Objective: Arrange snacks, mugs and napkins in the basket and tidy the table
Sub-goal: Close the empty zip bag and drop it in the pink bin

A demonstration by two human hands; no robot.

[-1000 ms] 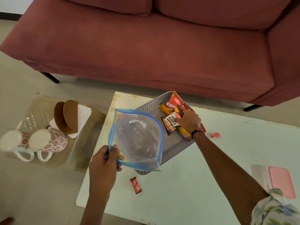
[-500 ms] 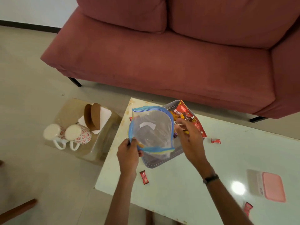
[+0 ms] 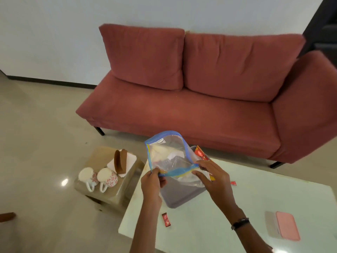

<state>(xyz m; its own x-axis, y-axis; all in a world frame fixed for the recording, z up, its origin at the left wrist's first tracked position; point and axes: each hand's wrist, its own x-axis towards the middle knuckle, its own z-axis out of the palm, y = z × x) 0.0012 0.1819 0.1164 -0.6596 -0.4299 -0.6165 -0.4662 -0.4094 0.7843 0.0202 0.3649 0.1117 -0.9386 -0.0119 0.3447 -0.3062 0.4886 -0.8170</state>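
Since the previous frame: right hand withdrawn from snack packets, now pinching zip bag at its blue seal; left hand still pinching the seal's other end. Bag held above grey basket, at table 10 o'clock corner. Mugs and napkins on side stand, 9 o'clock. Bare tabletop toward 3 o'clock; red candy near 7 o'clock edge.

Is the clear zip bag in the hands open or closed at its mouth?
Open. The zip bag has its blue rim spread in a wide loop, while the left hand and right hand pinch its near edge.
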